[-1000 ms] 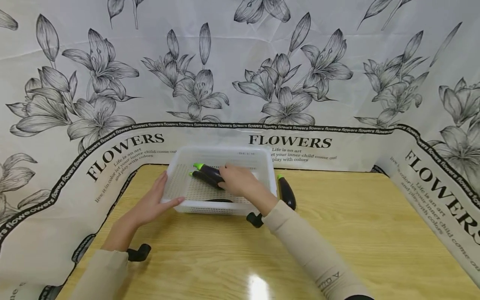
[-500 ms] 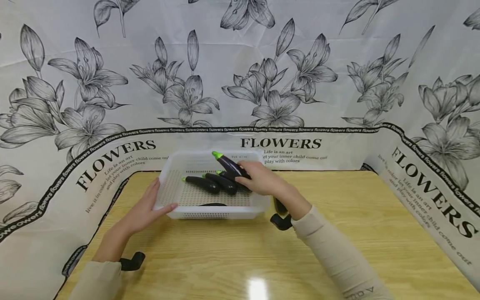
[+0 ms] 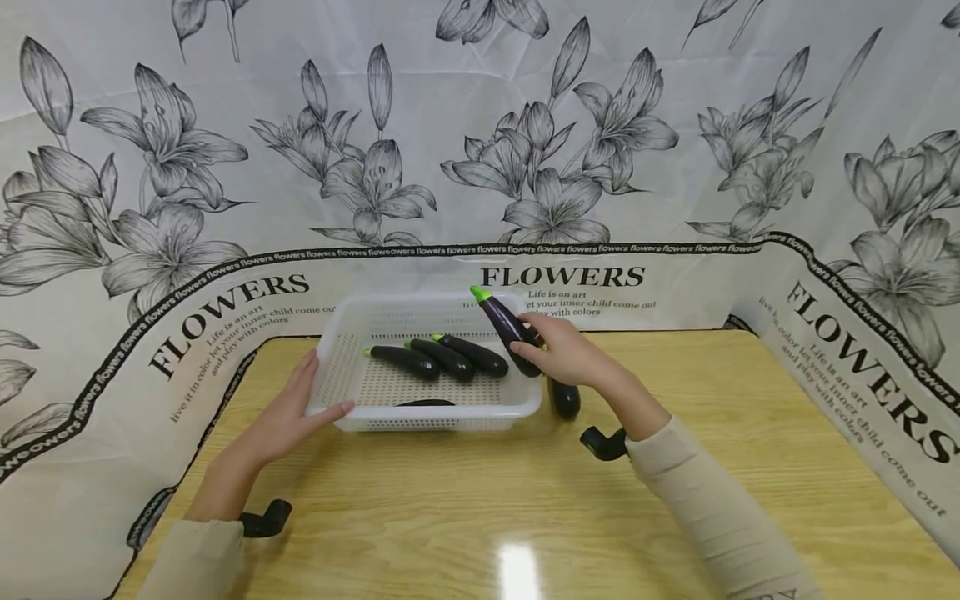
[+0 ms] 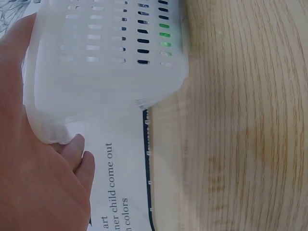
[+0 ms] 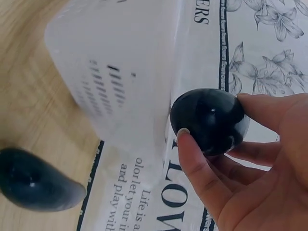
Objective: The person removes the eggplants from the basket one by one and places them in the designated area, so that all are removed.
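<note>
A white perforated plastic basket (image 3: 442, 412) sits toward the back of the table. My left hand (image 3: 273, 425) grips its left end, thumb over the front rim; the left wrist view shows fingers curled under the lip of the basket (image 4: 110, 91). With my right hand (image 3: 573, 357) I pinch a dark purple eggplant (image 3: 501, 321) with a green stem, raised over the basket's right rim. Inside lie eggplants side by side: one at left (image 3: 405, 362), a middle eggplant (image 3: 444, 360) and a right eggplant (image 3: 476, 356). Another dark eggplant (image 3: 426, 403) is mostly hidden behind the front wall.
One more eggplant (image 3: 564, 402) lies on the wooden table (image 3: 420, 517) just right of the basket, partly covered by my right hand in the head view. A flower-printed cloth (image 3: 420, 192) hangs behind and along the sides of the table.
My right hand has lifted an eggplant from among the others and carried it right, to the basket's right rim. My left hand keeps its grip on the basket.
</note>
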`<control>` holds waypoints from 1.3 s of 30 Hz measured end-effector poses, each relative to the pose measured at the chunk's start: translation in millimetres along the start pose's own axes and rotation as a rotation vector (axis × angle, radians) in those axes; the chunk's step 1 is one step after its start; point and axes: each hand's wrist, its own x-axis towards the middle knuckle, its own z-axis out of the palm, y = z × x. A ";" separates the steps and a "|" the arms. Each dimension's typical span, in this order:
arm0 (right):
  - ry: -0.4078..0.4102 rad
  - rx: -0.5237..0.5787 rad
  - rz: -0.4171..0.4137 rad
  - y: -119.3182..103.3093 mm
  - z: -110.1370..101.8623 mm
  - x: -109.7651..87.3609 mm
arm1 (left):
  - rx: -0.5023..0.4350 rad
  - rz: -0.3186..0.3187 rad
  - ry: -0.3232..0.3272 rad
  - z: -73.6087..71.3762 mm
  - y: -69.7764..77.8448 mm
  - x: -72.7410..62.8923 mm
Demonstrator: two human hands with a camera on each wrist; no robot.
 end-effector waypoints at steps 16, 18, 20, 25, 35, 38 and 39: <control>0.025 0.187 0.111 46.4 -14.0 -25.0 | 0.018 0.017 0.003 -7.6 0.8 2.5; 0.028 0.183 0.132 53.7 -14.6 -29.3 | 0.016 0.014 -0.005 -7.6 0.7 2.4; 0.027 0.179 0.162 61.3 -14.4 -33.6 | 0.012 0.008 -0.011 -6.5 1.0 1.6; 0.028 0.169 0.236 77.2 -13.8 -42.3 | 0.012 0.006 -0.017 -4.6 0.2 1.0; -0.017 0.156 0.326 101.9 -6.3 -53.6 | 0.001 0.024 -0.010 -5.2 3.8 -1.5; -0.023 0.143 0.333 107.7 -3.8 -57.0 | -0.003 0.024 -0.013 -3.7 4.2 -1.1; -0.026 0.143 0.335 109.4 -2.9 -57.9 | 0.000 0.022 -0.014 -3.0 3.5 -0.8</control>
